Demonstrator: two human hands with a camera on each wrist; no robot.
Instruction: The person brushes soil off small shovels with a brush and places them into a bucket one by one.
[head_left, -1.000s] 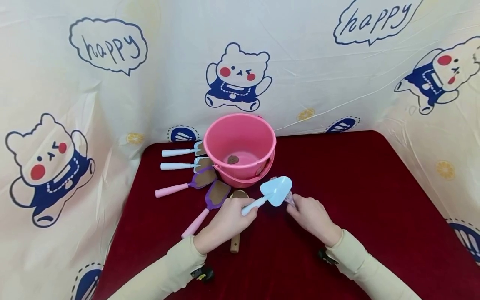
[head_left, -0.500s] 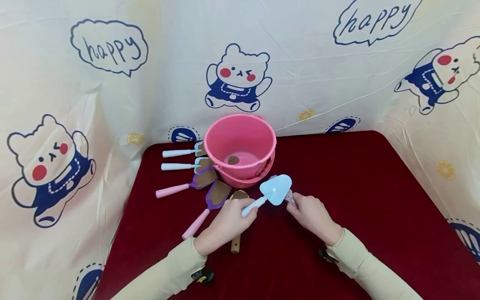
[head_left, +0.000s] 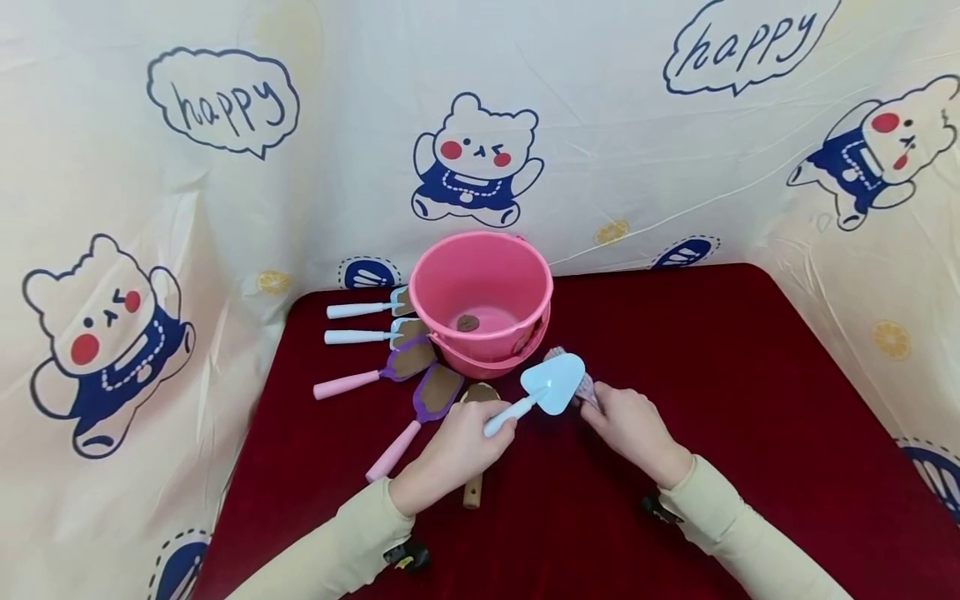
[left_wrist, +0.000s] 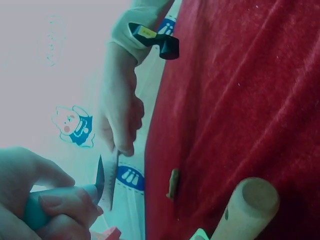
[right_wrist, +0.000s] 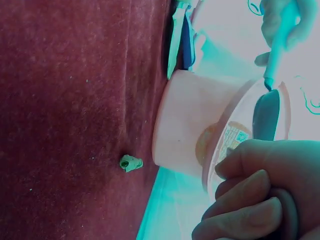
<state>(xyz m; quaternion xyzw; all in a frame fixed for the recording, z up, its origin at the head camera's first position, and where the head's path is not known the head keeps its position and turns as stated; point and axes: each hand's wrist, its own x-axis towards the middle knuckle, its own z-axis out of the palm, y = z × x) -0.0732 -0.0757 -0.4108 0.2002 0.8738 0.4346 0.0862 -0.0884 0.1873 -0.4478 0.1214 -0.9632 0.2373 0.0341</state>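
head view, left hand (head_left: 467,442) gripping trowel (head_left: 542,395), blade (head_left: 557,381) between hands, right hand (head_left: 634,429) gripping purplish item (head_left: 588,392)

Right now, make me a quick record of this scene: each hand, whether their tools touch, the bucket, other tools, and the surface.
Left hand: grips light blue trowel by its handle
Right hand: holds pale purple brush
Contact: close together; touching unclear
Bucket: pink, upright, brown lump inside
Other tools: two white-handled, two pink-handled, left of bucket; one wooden-handled, partly behind left hand
Surface: dark red cloth
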